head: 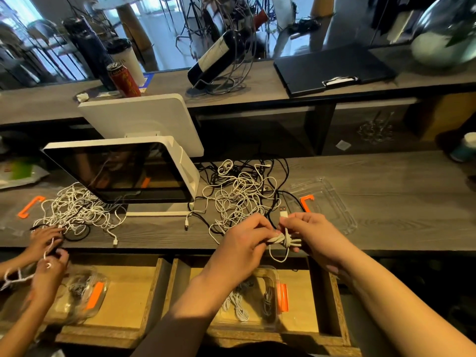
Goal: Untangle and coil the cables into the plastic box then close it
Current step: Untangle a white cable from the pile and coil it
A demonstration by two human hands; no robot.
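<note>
My left hand (242, 243) and my right hand (309, 233) meet over the counter's front edge and both grip a small coiled white cable (284, 240), whose USB plug (283, 212) sticks up above my right fingers. Behind them lies a tangle of white and black cables (239, 194). The clear plastic lid (332, 202) with an orange clip lies on the counter to the right. Below, in an open drawer, sits the clear plastic box (273, 276) with an orange latch; it holds several coiled cables.
A white point-of-sale screen (121, 171) stands at the left. Another person's hands (47, 251) work on a second white cable pile (77, 212), with another clear box (82, 292) in the left drawer. A wine bottle in a rack (219, 57) and a clipboard (332, 68) sit on the upper shelf.
</note>
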